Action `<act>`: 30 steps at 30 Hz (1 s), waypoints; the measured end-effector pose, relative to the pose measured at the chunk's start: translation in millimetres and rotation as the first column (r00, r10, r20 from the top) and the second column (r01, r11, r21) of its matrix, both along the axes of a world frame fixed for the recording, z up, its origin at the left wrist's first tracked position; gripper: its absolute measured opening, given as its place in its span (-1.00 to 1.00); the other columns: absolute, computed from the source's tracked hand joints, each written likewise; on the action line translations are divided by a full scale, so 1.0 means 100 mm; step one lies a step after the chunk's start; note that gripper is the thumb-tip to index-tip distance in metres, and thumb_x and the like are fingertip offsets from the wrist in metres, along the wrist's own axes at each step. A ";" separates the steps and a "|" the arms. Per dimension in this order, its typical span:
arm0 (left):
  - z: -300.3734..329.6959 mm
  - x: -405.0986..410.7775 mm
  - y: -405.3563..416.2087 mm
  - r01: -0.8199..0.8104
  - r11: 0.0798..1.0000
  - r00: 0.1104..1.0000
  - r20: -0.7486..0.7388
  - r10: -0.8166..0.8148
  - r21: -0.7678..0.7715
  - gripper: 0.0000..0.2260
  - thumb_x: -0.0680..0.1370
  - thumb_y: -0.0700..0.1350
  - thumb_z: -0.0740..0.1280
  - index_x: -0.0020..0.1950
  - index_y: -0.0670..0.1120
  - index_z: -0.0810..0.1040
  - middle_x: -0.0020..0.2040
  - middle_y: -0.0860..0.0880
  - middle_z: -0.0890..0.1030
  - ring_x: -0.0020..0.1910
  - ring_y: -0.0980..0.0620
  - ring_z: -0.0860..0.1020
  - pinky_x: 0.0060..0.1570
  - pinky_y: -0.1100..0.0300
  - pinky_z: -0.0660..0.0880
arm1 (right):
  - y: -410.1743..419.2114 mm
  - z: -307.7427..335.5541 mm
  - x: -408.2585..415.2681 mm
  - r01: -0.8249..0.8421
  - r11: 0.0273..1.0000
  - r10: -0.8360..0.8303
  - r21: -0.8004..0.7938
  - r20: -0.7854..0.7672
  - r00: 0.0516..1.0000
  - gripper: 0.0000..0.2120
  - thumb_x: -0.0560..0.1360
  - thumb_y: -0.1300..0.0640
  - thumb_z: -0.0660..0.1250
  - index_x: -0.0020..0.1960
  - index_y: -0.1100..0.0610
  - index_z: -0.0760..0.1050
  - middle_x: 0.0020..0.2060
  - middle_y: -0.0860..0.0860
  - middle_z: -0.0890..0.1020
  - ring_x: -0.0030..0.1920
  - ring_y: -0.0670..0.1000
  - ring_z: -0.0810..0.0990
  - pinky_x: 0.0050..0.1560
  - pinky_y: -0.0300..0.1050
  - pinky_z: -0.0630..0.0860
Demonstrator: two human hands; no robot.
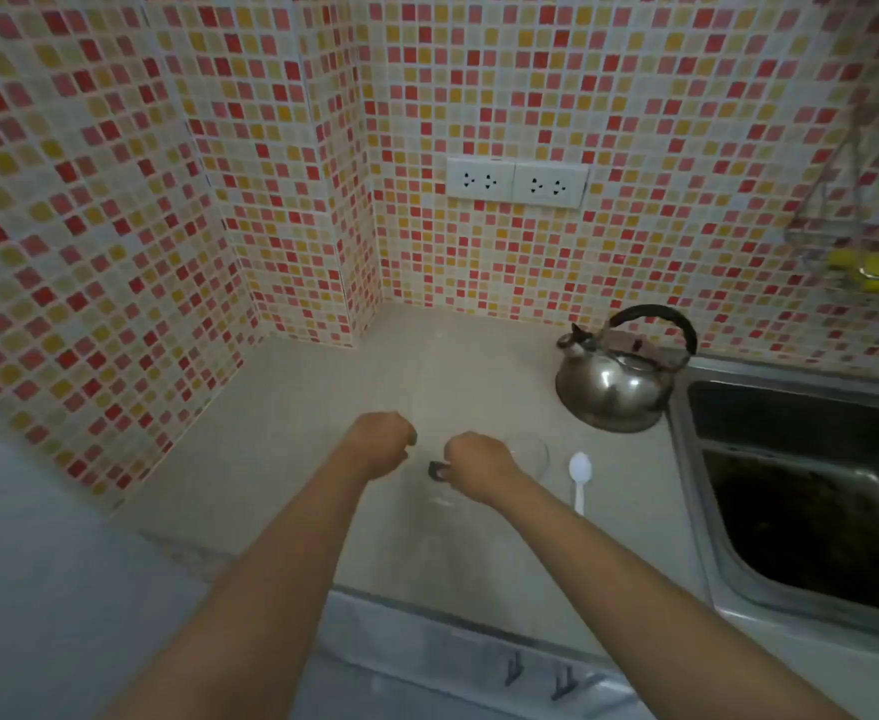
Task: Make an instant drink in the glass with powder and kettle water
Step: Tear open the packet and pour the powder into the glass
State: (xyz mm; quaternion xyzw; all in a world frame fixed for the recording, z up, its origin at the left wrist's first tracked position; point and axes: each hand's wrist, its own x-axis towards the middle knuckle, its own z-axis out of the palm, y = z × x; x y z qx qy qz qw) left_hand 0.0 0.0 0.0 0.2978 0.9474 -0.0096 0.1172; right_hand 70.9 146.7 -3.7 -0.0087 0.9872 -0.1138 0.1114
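Observation:
My right hand (476, 466) hovers over the counter with its fingertips pinched on a small dark powder sachet (435, 470), of which only a corner shows. Just left of it, my left hand (381, 440) is curled into a fist, and nothing shows in it. A clear empty glass (535, 453) stands upright right behind my right hand, partly hidden by it. To the right of the glass a white plastic spoon (579, 478) lies on the counter. The steel kettle (615, 379) with a black handle sits at the back right, lid on.
The beige counter (292, 439) meets mosaic-tiled walls at the left and back. A steel sink (811, 491) with a dark basin borders the kettle and spoon on the right. Two wall sockets (516, 182) sit above the counter. A wire rack with yellow sponges (874, 267) hangs at far right.

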 end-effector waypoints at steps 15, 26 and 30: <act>-0.74 0.30 0.09 -0.142 0.974 0.970 0.223 0.101 0.178 -0.80 0.56 -0.10 0.19 -0.04 -0.22 0.50 0.02 -0.23 0.58 -0.01 -0.21 0.56 -0.08 0.05 0.41 | 0.00 -0.81 0.11 -0.039 0.998 0.039 0.045 -0.006 0.999 -0.72 0.50 0.36 0.12 0.15 0.36 0.48 0.14 0.27 0.54 0.11 0.25 0.54 0.03 0.05 0.49; -0.70 0.31 0.16 -0.099 0.985 0.982 0.174 0.073 0.142 -0.77 0.55 -0.19 0.16 0.07 -0.25 0.54 0.10 -0.21 0.57 0.08 -0.21 0.55 -0.06 0.06 0.40 | 0.00 -0.85 0.05 0.243 0.949 -0.255 -0.202 -0.032 0.967 -0.80 0.44 0.22 0.23 -0.04 0.29 0.56 -0.07 0.22 0.65 -0.06 0.21 0.62 -0.10 -0.02 0.49; -0.51 0.19 0.16 -0.135 0.981 0.979 0.172 0.110 0.138 -0.75 0.53 -0.20 0.20 0.08 -0.15 0.64 0.07 -0.18 0.64 0.04 -0.17 0.60 -0.02 0.10 0.49 | 0.01 -0.80 0.04 0.298 0.843 -0.352 -0.448 -0.040 0.935 -0.83 0.41 0.26 0.28 -0.21 0.27 0.64 -0.21 0.16 0.64 -0.21 0.08 0.59 -0.22 -0.10 0.44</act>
